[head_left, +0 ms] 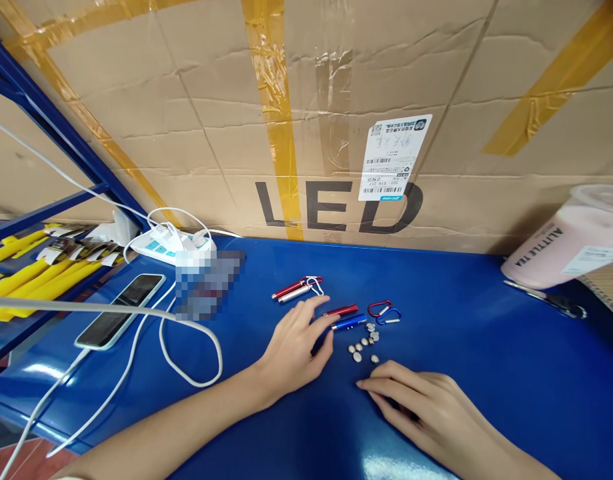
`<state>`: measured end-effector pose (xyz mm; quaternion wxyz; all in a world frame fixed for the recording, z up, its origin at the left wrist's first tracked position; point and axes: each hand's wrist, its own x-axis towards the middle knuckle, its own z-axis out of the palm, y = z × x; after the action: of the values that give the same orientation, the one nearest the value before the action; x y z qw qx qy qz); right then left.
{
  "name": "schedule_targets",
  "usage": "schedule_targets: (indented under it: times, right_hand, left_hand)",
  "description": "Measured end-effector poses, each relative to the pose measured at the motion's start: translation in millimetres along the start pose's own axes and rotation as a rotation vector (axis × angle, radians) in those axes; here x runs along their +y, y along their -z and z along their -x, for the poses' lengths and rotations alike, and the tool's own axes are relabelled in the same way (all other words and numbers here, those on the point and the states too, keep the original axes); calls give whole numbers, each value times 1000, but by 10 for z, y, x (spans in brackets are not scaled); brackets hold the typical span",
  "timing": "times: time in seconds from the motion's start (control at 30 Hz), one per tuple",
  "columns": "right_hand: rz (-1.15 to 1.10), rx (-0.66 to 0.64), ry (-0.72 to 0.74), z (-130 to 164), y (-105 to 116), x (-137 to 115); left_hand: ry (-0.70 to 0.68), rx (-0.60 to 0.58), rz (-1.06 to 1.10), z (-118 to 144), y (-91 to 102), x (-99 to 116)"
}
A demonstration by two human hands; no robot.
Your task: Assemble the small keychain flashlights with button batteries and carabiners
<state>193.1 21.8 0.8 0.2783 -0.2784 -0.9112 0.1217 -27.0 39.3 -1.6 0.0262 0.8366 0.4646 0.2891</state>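
Blue counter [486, 347] is filling the lower half of the frame, with a large taped cardboard box [306, 100] printed "LED" standing along its far edge across the top. Left hand [291, 347] is lying at centre frame, fingers loosely spread and holding nothing, its fingertips touching the near ends of a red mini flashlight [342, 311] and a blue mini flashlight [350, 322] lying side by side. Right hand [426, 410] is resting low and right of centre, fingers relaxed and slightly curled, empty, its index fingertip pointing left just below a scatter of button cells [365, 343] lying loose on the counter. Red carabiner [379, 307] and blue carabiner [389, 317] are lying just right of the flashlights, overlapping each other. Second pair of flashlights [293, 290], one red and one silver with clips attached, is sitting slightly up and left of the left hand. At left of frame a phone [121, 310] is lying face up, with a white cable [186, 353] looping beside it and a white power strip [169, 243] behind it, near the box. Yellow packaged items [31, 273] are lying on a blue rack at far left. At right edge a pink drink cup [571, 240] is lying tilted on its side, with a dark pen [546, 298] below it.
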Motion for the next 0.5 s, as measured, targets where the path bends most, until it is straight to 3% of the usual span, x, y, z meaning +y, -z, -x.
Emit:
schedule_targets:
  times: [0.07, 0.2, 0.5]
  right_hand:
    - [-2, 6, 14, 0, 3, 1]
    - [1, 10, 29, 12, 4, 6]
    - [6, 11, 29, -2, 14, -4]
  left_hand:
    - [64, 41, -115, -10, -2, -24]
    - [128, 9, -268, -21, -17, -59]
    - [131, -22, -367, 3, -60, -109]
